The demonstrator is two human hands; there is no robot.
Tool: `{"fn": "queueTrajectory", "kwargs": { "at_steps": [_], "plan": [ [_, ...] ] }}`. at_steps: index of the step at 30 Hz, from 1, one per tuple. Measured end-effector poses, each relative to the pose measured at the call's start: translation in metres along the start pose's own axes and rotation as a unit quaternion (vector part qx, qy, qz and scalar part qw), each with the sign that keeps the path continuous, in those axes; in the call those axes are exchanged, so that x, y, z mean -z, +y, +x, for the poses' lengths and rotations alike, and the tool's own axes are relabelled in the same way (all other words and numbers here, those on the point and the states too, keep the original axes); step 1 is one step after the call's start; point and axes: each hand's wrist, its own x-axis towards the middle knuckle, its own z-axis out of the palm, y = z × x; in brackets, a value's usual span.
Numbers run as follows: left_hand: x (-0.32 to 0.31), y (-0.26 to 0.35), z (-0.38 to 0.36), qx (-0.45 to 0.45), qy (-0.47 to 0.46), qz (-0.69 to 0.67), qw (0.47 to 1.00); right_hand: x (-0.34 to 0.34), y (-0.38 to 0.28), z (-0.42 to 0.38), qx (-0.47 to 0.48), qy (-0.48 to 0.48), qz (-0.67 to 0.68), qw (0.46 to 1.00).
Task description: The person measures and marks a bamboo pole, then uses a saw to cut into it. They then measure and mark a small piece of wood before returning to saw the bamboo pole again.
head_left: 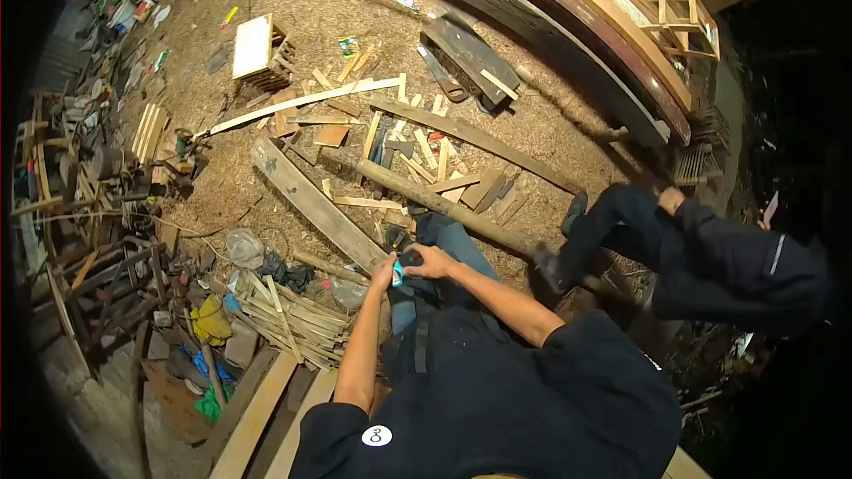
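Close to my lap, both hands meet around a small teal-and-black object (398,273), whose kind I cannot make out. My left hand (382,272) is closed against its left side. From the right, my right hand (430,262) has its fingers curled on the dark upper part. Just beyond my hands, a long wooden plank (319,204) slants away over the shavings. A round pole (435,201) runs across the ground past my knees, with loose wood offcuts (457,182) scattered behind it.
A handsaw (441,75) lies beside a dark wooden bench (470,58). Long beams (568,27) stretch along the upper right. At right sits another person (710,257) in dark clothes. A bundle of thin strips (293,319) and scrap wood (89,257) fill the left.
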Motion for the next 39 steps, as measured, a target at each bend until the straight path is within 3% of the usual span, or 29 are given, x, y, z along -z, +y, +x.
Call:
{"fn": "queueTrajectory", "kwargs": {
  "at_steps": [2,3,6,8,11,13,15,17,19,21,23,25,27,30,31,33,37,38,39],
  "plan": [
    [-0.002,-0.008,-0.001,0.015,-0.013,-0.054,0.998,-0.020,0.001,0.000,-0.008,0.017,0.028,0.999],
    [-0.032,-0.010,0.006,0.035,-0.011,-0.068,0.997,-0.011,0.036,-0.001,-0.037,-0.006,0.052,0.998],
    [-0.039,0.020,0.054,-0.029,0.044,-0.027,0.998,0.011,0.060,0.045,-0.103,0.035,0.127,0.986],
    [-0.034,0.021,0.096,-0.046,-0.011,-0.041,0.998,0.010,0.085,0.075,-0.101,0.025,0.146,0.984],
    [-0.047,0.087,0.101,-0.078,0.013,0.052,0.996,0.016,0.116,0.113,-0.100,0.033,0.185,0.977],
    [-0.041,0.081,0.153,-0.145,0.055,0.051,0.987,0.043,0.114,0.133,-0.132,0.053,0.193,0.971],
    [-0.026,0.098,0.191,-0.216,0.091,0.184,0.955,0.060,0.116,0.165,-0.077,0.089,0.280,0.953],
    [-0.030,0.148,0.174,-0.195,0.109,0.250,0.942,0.069,0.114,0.185,-0.051,0.135,0.274,0.951],
    [-0.020,0.157,0.197,-0.230,0.075,0.230,0.942,0.082,0.111,0.202,-0.099,0.115,0.288,0.946],
    [-0.013,0.174,0.212,-0.219,0.055,0.215,0.950,0.092,0.107,0.219,-0.107,0.169,0.203,0.958],
    [-0.009,0.195,0.226,-0.206,0.034,0.199,0.957,0.098,0.105,0.237,-0.122,0.170,0.208,0.955],
    [0.001,0.207,0.255,-0.210,-0.004,0.180,0.961,0.109,0.096,0.252,-0.123,0.196,0.295,0.927],
    [0.019,0.211,0.286,-0.218,-0.015,0.180,0.959,0.108,0.102,0.273,-0.169,0.188,0.246,0.936],
    [0.061,0.217,0.372,-0.257,0.112,0.298,0.912,0.110,0.108,0.324,-0.186,0.282,0.207,0.918],
    [0.078,0.224,0.387,-0.219,0.103,0.293,0.925,0.105,0.112,0.340,-0.217,0.291,0.259,0.895],
    [0.118,0.230,0.425,-0.227,0.151,0.333,0.903,0.081,0.137,0.377,-0.214,0.306,0.347,0.860],
    [0.189,0.230,0.509,-0.140,0.252,0.405,0.868,0.033,0.186,0.438,-0.297,0.304,0.326,0.844],
    [0.201,0.223,0.530,-0.135,0.251,0.410,0.866,0.019,0.200,0.452,-0.308,0.279,0.382,0.825],
    [0.212,0.219,0.548,-0.117,0.312,0.383,0.862,0.006,0.213,0.466,-0.317,0.254,0.436,0.803]
  ]
}}
